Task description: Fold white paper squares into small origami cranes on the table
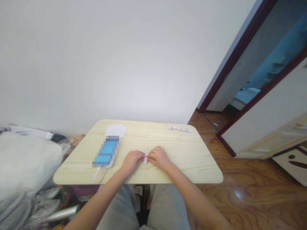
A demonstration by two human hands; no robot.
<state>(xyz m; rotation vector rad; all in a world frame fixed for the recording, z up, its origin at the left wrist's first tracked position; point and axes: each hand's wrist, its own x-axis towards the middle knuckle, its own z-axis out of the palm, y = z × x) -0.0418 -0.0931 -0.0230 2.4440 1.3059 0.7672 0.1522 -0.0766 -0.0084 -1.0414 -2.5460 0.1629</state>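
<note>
Left hand and right hand both grasping, a folded white paper pinched upright between them, over the pale wooden table (a crumpled paper strip lay well off), near its front edge

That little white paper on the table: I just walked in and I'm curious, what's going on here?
A person is holding a small folded white paper between their left hand and right hand at a wood-grain table. Farther along the table lie white paper sheets and a crumpled paper strip. A blurred blue object with a white cord sits beside the left hand.
</note>
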